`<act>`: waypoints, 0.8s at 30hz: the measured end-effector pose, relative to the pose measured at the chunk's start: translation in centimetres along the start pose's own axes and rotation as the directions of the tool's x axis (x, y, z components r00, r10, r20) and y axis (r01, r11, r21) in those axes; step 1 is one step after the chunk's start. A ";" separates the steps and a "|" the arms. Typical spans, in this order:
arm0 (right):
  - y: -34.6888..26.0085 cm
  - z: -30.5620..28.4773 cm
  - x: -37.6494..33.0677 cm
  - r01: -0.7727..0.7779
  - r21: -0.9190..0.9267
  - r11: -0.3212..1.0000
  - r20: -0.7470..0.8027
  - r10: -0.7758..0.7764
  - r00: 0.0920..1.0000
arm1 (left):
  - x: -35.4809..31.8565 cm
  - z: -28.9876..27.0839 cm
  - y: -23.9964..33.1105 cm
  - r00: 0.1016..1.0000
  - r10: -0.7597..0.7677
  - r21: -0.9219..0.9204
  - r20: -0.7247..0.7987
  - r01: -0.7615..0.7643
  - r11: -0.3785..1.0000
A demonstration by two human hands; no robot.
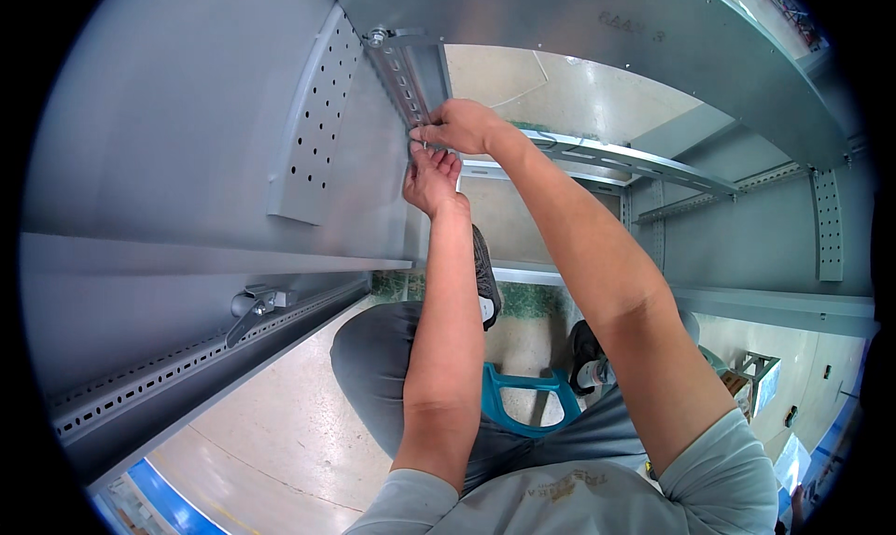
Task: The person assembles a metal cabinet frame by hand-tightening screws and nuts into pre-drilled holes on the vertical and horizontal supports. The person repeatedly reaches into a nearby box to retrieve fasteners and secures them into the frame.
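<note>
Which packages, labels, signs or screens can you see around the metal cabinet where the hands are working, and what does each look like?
Marking: faint dark stamped characters on the grey metal panel overhead, upper right of the hands.
Papers or cards: pale, flat sheets at the lower right rim, too small to make out.
Emblem: small yellowish print on the grey shirt, bottom centre.
No screens or packages show.
</note>
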State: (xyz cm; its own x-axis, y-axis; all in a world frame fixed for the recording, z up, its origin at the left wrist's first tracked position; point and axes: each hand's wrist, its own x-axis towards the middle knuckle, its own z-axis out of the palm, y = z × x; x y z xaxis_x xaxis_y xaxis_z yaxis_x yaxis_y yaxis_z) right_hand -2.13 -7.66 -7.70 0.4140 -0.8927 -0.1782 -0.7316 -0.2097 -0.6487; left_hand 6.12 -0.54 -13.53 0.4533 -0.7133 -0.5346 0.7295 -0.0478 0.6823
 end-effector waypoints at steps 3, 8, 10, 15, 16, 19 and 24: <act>-0.4 -0.1 -0.2 -0.022 -0.003 1.000 0.014 0.022 1.000 | 0.1 0.0 0.0 1.000 -0.006 0.005 -0.012 0.006 1.000; -0.8 -0.4 -0.5 -0.037 -0.008 0.999 0.023 0.037 0.999 | 0.6 -0.4 0.1 0.998 -0.069 0.009 -0.006 0.069 0.998; -0.8 -0.4 -0.5 -0.042 -0.012 0.999 0.027 0.042 0.999 | 0.7 -0.4 0.0 0.998 -0.070 -0.010 0.005 0.071 0.997; -0.6 -0.3 -0.4 -0.025 -0.026 0.999 0.013 0.025 1.000 | 0.7 -0.1 -0.1 1.000 -0.027 -0.092 -0.002 0.027 0.995; -0.5 -0.3 -0.3 -0.025 -0.026 0.999 0.012 0.025 1.000 | 0.5 0.0 -0.1 1.000 -0.008 -0.098 -0.001 0.008 0.995; -0.6 -0.3 -0.3 -0.037 -0.010 0.999 0.027 0.038 0.999 | 0.0 0.2 -0.2 0.999 0.047 -0.111 0.007 -0.046 0.993; -0.8 -0.4 -0.5 -0.042 -0.016 0.999 0.021 0.042 0.999 | -0.2 -0.1 -1.1 0.986 0.163 -0.150 0.037 -0.155 0.976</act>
State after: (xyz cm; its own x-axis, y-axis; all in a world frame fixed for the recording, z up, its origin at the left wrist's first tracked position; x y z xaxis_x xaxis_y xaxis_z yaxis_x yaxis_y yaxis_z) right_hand -1.93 -7.22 -6.83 0.3942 -0.8920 -0.2213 -0.7570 -0.1786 -0.6285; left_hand 5.30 -0.26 -14.17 0.5466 -0.7369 -0.3978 0.7189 0.1694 0.6742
